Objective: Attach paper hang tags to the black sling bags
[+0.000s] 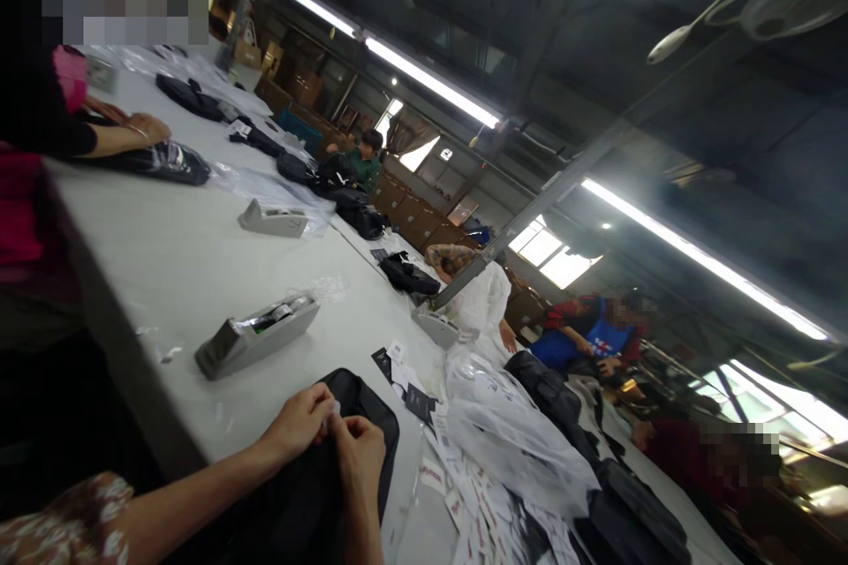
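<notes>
Over a black bag [301, 494] at the table's near edge, my left hand [301, 419] and my right hand [359, 446] meet with fingers pinched together. Between their fingertips is a small whitish, translucent piece [333, 409], too small to make out clearly. Both hands are closed on it. The bag's rounded top lies just beyond the hands. A grey tape dispenser [258, 337] stands to the left of the bag, and black and white tags [419, 402] lie to its right.
Another tape dispenser [273, 219] stands farther back on the white table [132, 238]. Clear plastic bags [510, 424], labels [487, 503] and black bags [636, 512] cover the right side. A person's hands [142, 128] press a wrapped black item at far left. Other people are across the table.
</notes>
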Motion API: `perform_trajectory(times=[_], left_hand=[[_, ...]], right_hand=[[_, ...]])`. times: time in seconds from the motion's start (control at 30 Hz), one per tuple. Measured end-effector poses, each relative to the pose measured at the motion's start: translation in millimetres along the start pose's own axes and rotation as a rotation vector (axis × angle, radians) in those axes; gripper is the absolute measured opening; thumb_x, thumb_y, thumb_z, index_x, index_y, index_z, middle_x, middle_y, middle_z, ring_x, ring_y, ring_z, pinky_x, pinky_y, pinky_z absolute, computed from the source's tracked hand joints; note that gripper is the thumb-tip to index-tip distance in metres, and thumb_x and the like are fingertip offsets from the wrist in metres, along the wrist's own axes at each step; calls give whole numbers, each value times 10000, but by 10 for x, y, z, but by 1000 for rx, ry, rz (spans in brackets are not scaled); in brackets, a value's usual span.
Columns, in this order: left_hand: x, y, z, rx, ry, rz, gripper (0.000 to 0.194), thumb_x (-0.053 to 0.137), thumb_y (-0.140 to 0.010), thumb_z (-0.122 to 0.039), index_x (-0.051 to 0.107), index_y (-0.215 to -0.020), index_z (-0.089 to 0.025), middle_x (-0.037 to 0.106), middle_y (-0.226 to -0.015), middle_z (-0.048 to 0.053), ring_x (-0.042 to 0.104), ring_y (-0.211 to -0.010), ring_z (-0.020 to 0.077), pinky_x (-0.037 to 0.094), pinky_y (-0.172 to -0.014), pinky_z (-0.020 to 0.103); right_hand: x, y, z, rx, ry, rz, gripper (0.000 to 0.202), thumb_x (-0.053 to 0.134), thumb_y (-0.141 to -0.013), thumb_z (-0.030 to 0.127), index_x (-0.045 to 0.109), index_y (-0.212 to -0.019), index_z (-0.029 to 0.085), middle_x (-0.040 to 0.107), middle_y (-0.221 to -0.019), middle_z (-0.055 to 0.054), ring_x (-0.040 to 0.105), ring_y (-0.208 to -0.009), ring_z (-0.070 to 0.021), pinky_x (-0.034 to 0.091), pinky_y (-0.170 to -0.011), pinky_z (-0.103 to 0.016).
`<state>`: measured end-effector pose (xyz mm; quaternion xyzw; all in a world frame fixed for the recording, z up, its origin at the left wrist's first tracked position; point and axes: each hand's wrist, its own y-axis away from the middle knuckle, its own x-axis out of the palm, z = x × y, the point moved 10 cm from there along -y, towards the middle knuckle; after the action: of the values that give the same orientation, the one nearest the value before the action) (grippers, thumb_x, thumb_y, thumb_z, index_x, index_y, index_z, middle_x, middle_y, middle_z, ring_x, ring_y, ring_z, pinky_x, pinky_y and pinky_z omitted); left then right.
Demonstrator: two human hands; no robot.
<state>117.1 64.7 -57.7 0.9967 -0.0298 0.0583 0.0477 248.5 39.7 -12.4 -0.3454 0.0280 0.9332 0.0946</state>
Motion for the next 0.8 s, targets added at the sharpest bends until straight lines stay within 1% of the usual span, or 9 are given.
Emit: perform_trajectory(times=[0.13, 0.23, 0.3, 0.4, 0.47, 0.57, 0.67, 0.73, 0.8], left_hand=[[60, 44, -72, 53, -1, 45, 206, 517, -760, -389, 546, -717, -190, 552, -520, -34, 516, -476, 132, 375, -460, 215], [87, 50, -17, 44, 26, 41, 243, 510, -774, -423, 550, -736, -186, 554, -532, -29, 515, -482, 136, 372, -468, 220], [91, 48, 27, 36, 55, 34, 279, 514, -775, -449, 568, -760, -176, 574, -564, -16, 533, -515, 143, 388, -490, 223], [79, 56, 52, 50, 56, 29, 319, 537, -761, -469, 604, -766, -157, 602, -608, 3, 548, -562, 151, 410, -528, 230], [62, 62, 57, 61, 51, 27, 357, 534, -760, -498, 611, -721, -152, 611, -616, 15, 555, -577, 156, 418, -539, 234], [17, 40, 105, 23, 87, -4, 371, 528, -753, -531, 581, -730, -164, 623, -621, 19, 580, -581, 166, 437, -535, 240], [42, -26, 187, -90, 121, -9, 292, 614, -695, -437, 520, -819, -190, 614, -591, -4, 586, -540, 162, 438, -500, 241], [115, -84, 182, -137, 107, 28, 240, 636, -667, -371, 504, -755, -191, 599, -557, 0, 567, -478, 157, 416, -455, 246], [163, -158, 120, -130, 73, 47, 220, 636, -665, -363, 496, -646, -195, 581, -522, 14, 542, -419, 161, 392, -416, 266]], right_hand=[[-35, 24, 22, 45, 45, -108, 264, 624, -715, 415, 686, -581, 196, 668, -578, -44, 588, -556, -181, 377, -534, -263], [-77, 44, -15, 54, 18, -199, 255, 615, -724, 399, 673, -577, 199, 672, -591, -52, 595, -566, -187, 391, -550, -270], [-28, 32, -17, 5, -57, -140, 283, 599, -739, 426, 686, -622, 184, 683, -627, -56, 603, -592, -189, 415, -572, -269], [79, 29, 16, -85, -210, 33, 333, 578, -760, 458, 713, -748, 154, 703, -715, -65, 623, -672, -202, 458, -626, -270], [78, 43, 19, -110, -253, 63, 336, 592, -754, 451, 717, -814, 145, 711, -773, -75, 631, -725, -212, 476, -665, -276], [17, 69, -6, -117, -218, -16, 294, 587, -766, 420, 712, -822, 159, 714, -815, -76, 636, -757, -212, 484, -705, -275], [4, 92, -40, -118, -152, -74, 248, 548, -790, 383, 707, -810, 193, 711, -819, -61, 638, -772, -213, 481, -725, -275], [-18, 75, -84, -103, -107, -111, 220, 555, -777, 369, 707, -818, 215, 709, -810, -59, 639, -775, -224, 484, -729, -287], [-89, 20, -96, -111, -66, -181, 200, 584, -752, 364, 710, -841, 236, 704, -793, -64, 641, -770, -240, 495, -723, -305]])
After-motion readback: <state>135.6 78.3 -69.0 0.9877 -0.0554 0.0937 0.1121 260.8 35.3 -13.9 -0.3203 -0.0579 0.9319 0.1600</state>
